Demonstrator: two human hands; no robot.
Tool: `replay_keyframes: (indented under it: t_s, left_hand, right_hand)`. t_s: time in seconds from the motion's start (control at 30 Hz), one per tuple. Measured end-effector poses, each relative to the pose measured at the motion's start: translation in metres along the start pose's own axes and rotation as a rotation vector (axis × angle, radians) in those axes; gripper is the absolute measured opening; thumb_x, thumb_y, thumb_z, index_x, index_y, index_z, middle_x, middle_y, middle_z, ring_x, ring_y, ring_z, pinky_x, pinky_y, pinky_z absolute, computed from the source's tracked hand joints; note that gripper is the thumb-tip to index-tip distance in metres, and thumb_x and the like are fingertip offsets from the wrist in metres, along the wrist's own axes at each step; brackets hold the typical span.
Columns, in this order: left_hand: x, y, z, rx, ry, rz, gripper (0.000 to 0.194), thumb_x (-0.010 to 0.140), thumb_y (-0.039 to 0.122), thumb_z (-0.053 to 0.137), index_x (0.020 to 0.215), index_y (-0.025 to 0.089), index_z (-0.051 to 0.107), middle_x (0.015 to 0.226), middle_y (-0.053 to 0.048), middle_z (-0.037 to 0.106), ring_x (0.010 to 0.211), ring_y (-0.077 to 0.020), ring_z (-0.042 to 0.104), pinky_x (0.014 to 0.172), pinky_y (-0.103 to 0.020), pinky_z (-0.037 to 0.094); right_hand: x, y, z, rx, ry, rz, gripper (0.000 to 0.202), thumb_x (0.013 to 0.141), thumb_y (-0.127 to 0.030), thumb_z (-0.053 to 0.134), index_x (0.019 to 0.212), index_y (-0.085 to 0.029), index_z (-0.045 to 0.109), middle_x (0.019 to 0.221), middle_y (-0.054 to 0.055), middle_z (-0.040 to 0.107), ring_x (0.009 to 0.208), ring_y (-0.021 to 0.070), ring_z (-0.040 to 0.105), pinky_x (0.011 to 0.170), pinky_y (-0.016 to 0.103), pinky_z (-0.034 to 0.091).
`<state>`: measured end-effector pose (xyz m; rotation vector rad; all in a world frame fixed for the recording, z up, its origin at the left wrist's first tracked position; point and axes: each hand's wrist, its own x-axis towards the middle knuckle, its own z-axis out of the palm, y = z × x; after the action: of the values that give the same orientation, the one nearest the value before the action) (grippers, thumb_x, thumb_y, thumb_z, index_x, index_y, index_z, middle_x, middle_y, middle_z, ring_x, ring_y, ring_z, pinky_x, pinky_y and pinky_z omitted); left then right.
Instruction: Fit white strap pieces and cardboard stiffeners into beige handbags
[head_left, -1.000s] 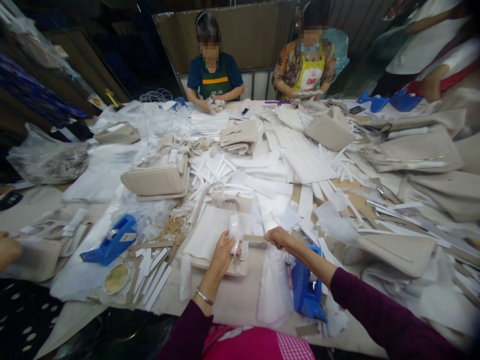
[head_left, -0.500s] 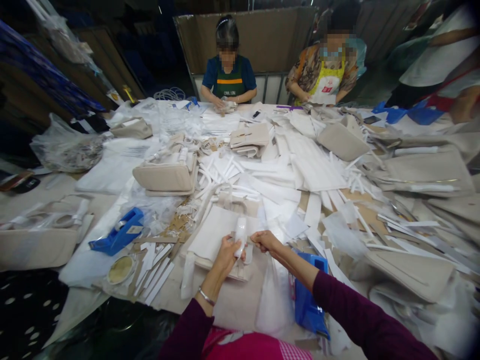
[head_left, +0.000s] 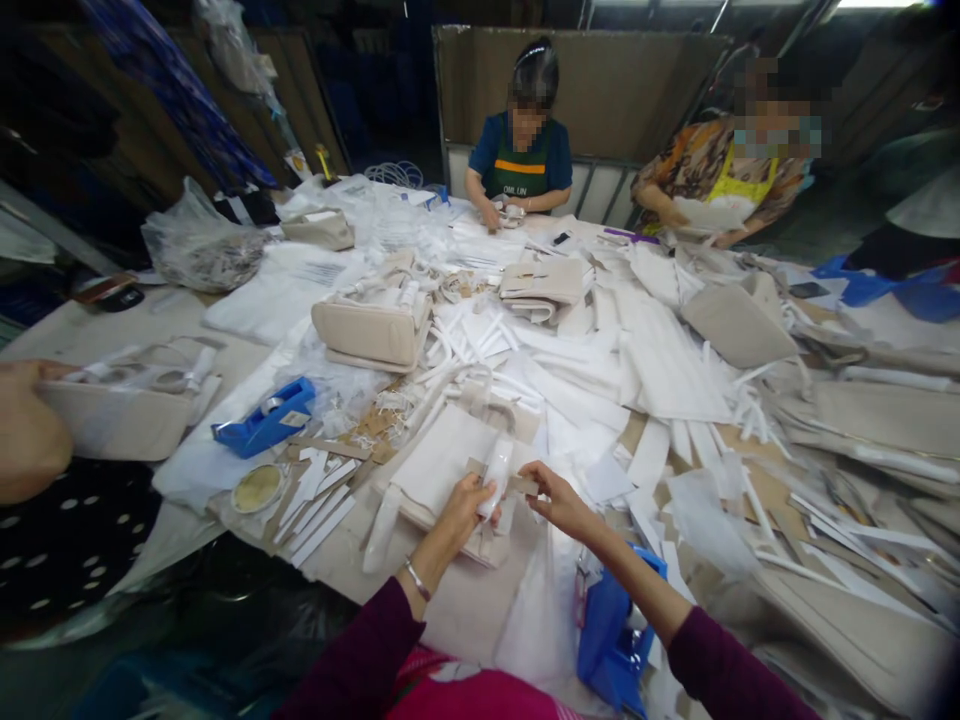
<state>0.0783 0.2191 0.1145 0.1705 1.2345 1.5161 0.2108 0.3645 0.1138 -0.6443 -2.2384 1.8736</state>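
Observation:
A beige handbag (head_left: 431, 465) lies in front of me, partly covered by a white sheet. Its curved handle has a white plastic wrap (head_left: 498, 470) around one end. My left hand (head_left: 466, 508) is closed around the lower part of this wrapped handle. Just to its right, my right hand (head_left: 555, 498) pinches a small beige strap end (head_left: 520, 484) between thumb and fingers. Right of the bag, near the table's front, stands a blue tape dispenser (head_left: 611, 640), partly under my right forearm.
Another blue tape dispenser (head_left: 266, 418) and a tape roll (head_left: 257, 488) lie to the left. Beige bags (head_left: 367, 332) and white paper strips (head_left: 322, 525) cover much of the table. Two people work across it. A person's hand (head_left: 30, 430) touches a bag at far left.
The view has swung left, so things appear further right. My right hand has opened its grasp somewhat, showing the small strap end. Another person's hand has appeared at the far left.

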Motion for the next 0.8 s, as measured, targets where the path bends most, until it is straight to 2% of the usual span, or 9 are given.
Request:
replay_keyframes:
  t_s: [0.1,0.2,0.27,0.37,0.53,0.7,0.8]
  left_hand:
    - [0.000,-0.001,0.000,0.015,0.013,0.017,0.032,0.073,0.039,0.066,0.082,0.015,0.046,0.072,-0.002,0.059,0.042,-0.0093,0.051,0.043,-0.025,0.040]
    - [0.000,-0.001,0.000,0.020,0.024,0.016,0.032,0.072,0.039,0.066,0.083,0.015,0.048,0.070,-0.001,0.059,0.042,-0.0094,0.050,0.044,-0.025,0.041]
    - [0.000,-0.001,0.002,0.029,0.036,0.013,0.032,0.071,0.038,0.066,0.084,0.015,0.048,0.069,-0.001,0.058,0.041,-0.0093,0.049,0.042,-0.024,0.039]
    - [0.001,0.000,0.005,0.061,0.076,0.024,0.029,0.070,0.034,0.063,0.086,0.015,0.049,0.064,0.002,0.056,0.038,-0.0093,0.047,0.038,-0.024,0.037]
    - [0.002,-0.001,0.011,0.134,0.161,0.060,0.019,0.069,0.029,0.058,0.081,0.017,0.049,0.051,0.006,0.048,0.033,-0.0089,0.042,0.034,-0.022,0.031]
    - [0.001,-0.005,0.009,0.177,0.124,0.079,0.016,0.073,0.029,0.054,0.083,0.015,0.054,0.046,0.005,0.049,0.034,-0.0095,0.043,0.035,-0.021,0.031]
    - [0.001,-0.007,0.010,0.172,0.192,0.098,0.021,0.075,0.035,0.055,0.080,0.015,0.054,0.051,0.003,0.053,0.032,-0.0081,0.041,0.033,-0.021,0.028]
  right_hand:
    - [-0.003,-0.007,-0.004,-0.188,0.118,-0.099,0.018,0.073,-0.013,0.051,0.087,-0.019,0.061,0.077,0.000,0.059,0.071,0.0135,0.054,0.070,0.027,0.043]
    - [0.008,-0.020,-0.001,-0.294,0.185,-0.225,0.014,0.080,-0.016,0.050,0.074,-0.019,0.063,0.076,0.002,0.057,0.072,0.0141,0.054,0.069,0.026,0.041]
    - [0.019,-0.030,0.003,-0.357,0.166,-0.323,0.017,0.083,-0.018,0.050,0.070,-0.019,0.062,0.080,0.003,0.055,0.074,0.0138,0.053,0.069,0.024,0.041]
    - [0.037,-0.040,0.011,-0.450,0.053,-0.409,0.018,0.084,-0.014,0.048,0.070,-0.019,0.060,0.087,0.003,0.056,0.077,0.0124,0.053,0.069,0.022,0.040]
    - [0.060,-0.039,0.022,-0.668,-0.124,-0.339,0.013,0.078,-0.008,0.051,0.074,-0.018,0.058,0.081,0.000,0.059,0.070,0.0105,0.053,0.065,0.020,0.037]
    - [0.071,-0.041,0.025,-0.773,-0.199,-0.252,0.010,0.076,-0.009,0.053,0.074,-0.018,0.056,0.081,0.000,0.059,0.071,0.0107,0.054,0.063,0.020,0.036]
    - [0.075,-0.046,0.027,-0.800,-0.227,-0.202,0.009,0.075,-0.009,0.054,0.074,-0.018,0.056,0.083,0.000,0.059,0.073,0.0110,0.054,0.064,0.020,0.035]
